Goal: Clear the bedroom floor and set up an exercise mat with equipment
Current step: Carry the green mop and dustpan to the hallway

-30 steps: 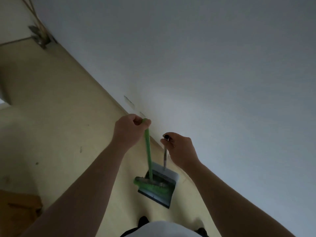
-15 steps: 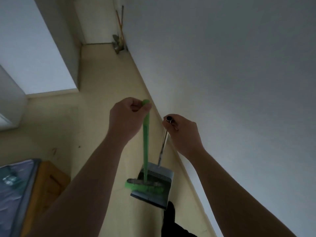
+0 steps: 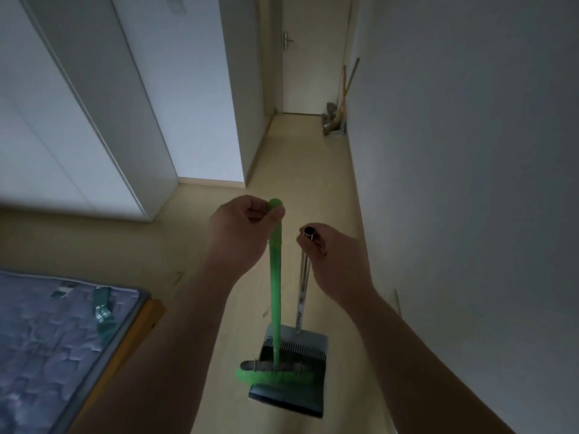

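We see the left hand curled tightly round the very top of the green broom, thumb and fingers closed just under its rounded end cap. The broom's shaft hangs nearly straight down, and its green bristled head lies across the mouth of the dark dustpan.

The right hand pinches the top of the dustpan's thin metal handle between thumb and curled fingertips; the handle's open black end shows just above them. The two hands are near each other but apart, the left a little higher. We cannot tell whether the dustpan rests on the pale yellow floor or hangs just above it.

Broom and dustpan are close to the white wall on the right. At lower left we see the corner of a grey quilted mattress on a wooden bed frame. Down the corridor stands a closed door, with long-handled tools leaning in the corner beside it.
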The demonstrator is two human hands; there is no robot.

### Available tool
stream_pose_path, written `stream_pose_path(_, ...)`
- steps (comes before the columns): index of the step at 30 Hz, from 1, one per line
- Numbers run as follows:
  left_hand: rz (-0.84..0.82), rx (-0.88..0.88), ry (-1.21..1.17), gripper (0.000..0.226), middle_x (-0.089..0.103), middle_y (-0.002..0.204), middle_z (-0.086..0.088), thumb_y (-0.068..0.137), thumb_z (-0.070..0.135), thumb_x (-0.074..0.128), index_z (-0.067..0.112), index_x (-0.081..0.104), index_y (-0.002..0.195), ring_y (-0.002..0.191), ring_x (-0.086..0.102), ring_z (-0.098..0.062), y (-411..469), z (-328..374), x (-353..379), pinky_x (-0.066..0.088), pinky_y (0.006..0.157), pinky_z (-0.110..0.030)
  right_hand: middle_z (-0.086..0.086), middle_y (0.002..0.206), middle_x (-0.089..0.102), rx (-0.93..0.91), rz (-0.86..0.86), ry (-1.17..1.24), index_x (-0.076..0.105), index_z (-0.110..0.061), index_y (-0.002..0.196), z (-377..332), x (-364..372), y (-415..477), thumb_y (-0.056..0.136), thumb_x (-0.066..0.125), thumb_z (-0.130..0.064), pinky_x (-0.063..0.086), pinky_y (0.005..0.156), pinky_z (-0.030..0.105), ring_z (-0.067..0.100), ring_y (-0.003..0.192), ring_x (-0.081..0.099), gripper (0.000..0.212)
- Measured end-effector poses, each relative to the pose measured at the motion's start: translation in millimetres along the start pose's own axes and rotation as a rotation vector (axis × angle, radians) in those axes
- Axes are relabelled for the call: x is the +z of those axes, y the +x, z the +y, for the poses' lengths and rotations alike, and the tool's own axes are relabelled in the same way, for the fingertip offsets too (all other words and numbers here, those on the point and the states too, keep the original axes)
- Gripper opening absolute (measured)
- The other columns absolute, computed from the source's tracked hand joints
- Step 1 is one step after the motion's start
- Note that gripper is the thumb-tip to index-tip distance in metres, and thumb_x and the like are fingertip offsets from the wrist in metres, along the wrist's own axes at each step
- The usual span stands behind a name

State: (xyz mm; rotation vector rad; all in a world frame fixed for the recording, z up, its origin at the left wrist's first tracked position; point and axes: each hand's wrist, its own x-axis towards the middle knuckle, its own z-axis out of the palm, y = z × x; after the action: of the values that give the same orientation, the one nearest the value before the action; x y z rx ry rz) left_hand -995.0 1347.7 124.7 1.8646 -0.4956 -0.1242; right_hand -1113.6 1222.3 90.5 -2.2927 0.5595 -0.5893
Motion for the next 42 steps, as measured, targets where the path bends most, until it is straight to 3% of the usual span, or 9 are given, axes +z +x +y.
stream_pose_path(6,0.061,-0.018,0.044,0.017,0.075,0.078,0.010,0.083,0.042,0.078,0.025,0.072,0.082,0.075,0.073,-0.007,81.0,-16.1,4.9,0.062,0.079,-0.039,-0.003,0.109,0.074,-0.031,-0.045,-0.004,0.069,-0.016,0.122,11.6,28.4,91.3,0.101,0.057,-0.034,0.034,0.074,-0.006,0.004,0.093,0.065,0.030)
stream_pose_path(14,-0.049,0.022,0.124,0.020,0.073,0.073,0.016,0.084,0.048,0.075,0.028,0.072,0.082,0.069,0.068,0.004,231.4,-37.3,19.8,0.054,0.069,-0.020,-0.006,0.107,0.073,0.023,-0.035,-0.027,0.069,-0.018,0.121,28.6,65.2,225.8,0.101,0.057,-0.033,0.038,0.073,0.000,0.003,0.088,0.062,0.028)
stream_pose_path(22,-0.104,0.050,0.102,0.019,0.073,0.072,0.015,0.084,0.045,0.076,0.030,0.069,0.076,0.071,0.069,0.001,380.8,-45.4,57.2,0.057,0.076,-0.027,-0.006,0.105,0.073,0.087,0.015,-0.029,0.069,-0.020,0.120,57.9,88.0,365.9,0.100,0.058,-0.035,0.042,0.076,0.007,0.006,0.092,0.066,0.027)
stream_pose_path(33,-0.061,-0.030,0.104,0.019,0.075,0.075,0.012,0.081,0.042,0.080,0.025,0.074,0.081,0.078,0.073,-0.010,610.9,-60.4,166.9,0.059,0.086,-0.043,-0.004,0.108,0.073,0.025,-0.064,0.032,0.070,-0.018,0.120,152.4,101.2,605.0,0.100,0.059,-0.032,0.038,0.075,0.001,0.004,0.092,0.064,0.027)
stream_pose_path(42,-0.031,-0.043,0.088,0.017,0.075,0.075,0.011,0.083,0.039,0.079,0.023,0.074,0.084,0.077,0.073,-0.011,798.3,-41.5,226.0,0.059,0.085,-0.043,-0.002,0.108,0.075,-0.033,-0.079,0.012,0.070,-0.015,0.120,196.5,102.8,814.7,0.098,0.062,-0.030,0.038,0.072,-0.004,0.004,0.090,0.066,0.028)
